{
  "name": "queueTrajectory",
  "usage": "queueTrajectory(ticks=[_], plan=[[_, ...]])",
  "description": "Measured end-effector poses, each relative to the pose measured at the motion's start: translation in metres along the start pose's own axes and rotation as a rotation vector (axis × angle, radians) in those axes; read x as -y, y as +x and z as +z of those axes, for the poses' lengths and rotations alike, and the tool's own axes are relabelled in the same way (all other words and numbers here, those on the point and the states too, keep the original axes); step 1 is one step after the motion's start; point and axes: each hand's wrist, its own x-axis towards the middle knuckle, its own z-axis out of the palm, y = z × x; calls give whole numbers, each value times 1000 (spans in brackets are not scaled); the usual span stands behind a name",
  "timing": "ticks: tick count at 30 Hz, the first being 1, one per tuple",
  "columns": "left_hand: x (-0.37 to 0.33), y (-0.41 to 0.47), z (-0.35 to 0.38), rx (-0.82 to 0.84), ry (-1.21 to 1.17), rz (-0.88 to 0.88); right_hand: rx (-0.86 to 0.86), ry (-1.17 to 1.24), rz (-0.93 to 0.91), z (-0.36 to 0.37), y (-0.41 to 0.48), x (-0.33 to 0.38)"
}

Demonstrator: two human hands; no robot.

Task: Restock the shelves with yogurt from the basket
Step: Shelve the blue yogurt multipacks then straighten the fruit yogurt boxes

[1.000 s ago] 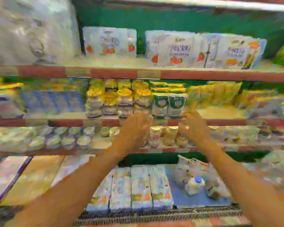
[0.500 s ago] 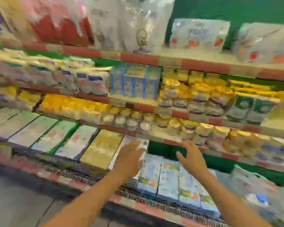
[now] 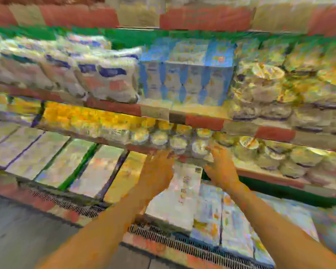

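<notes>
1. Reaching in from the near edge, both forearms run up over the metal grille (image 3: 182, 241) at the cabinet's front lip, prob. so the hands can work the same spot together.
2. Left hand (image 3: 157, 171) sits above the flat cartons (image 3: 175, 200) in the bottom tray, back of hand up, fingers pointing at the shelf edge. Looks slack & empty, but the pic is too blurred to say for sure; can't tell if it touches anything.
3. Right hand (image 3: 221, 169) is spread, fingers fanned, tips right at the front row of yogurt cups (image 3: 188, 142) on the lower shelf. Nothing clasped that I can see. Judging by the pose, it's nudging or squaring cups to the front edge rather than lifting one.
4. Yogurt cups stand in rows along that shelf's front edge, lids up, running to the right end, where they're stacked. Prob. fronted like this so labels face the aisle.
5. Next shelf up: white pouches (image 3: 105, 80) at left, blue multipack (image 3: 186, 82) mid, more stacked tubs (image 3: 270, 90) at right, all pulled to the red price rail (image 3: 202, 121).
6. Basket isn't in view, so the stock to be shelved can't be placed. Next move likely means going back for more.
</notes>
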Motion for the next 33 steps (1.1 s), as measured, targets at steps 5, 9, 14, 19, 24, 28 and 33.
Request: queueTrajectory(ticks=[5,9,14,19,24,28,33], plan=[[11,53,20,-57,-62,28,-43,-78,24,35,36,-7],[19,83,46,-105,-131,48,-81,-136,90,55,51,-10],[28,111,77,-267,-34,146,-176,-207,58,68,60,-20],[35,125,88,-495,-4,205,-218,-263,66,72,60,-17],[67,117,82,-447,-38,218,-349,-432,33,83,64,1],[112,107,72,-457,-60,167,-320,-525,-123,109,76,45],[132,116,82,-395,-87,265,-393,-491,-81,118,90,61]])
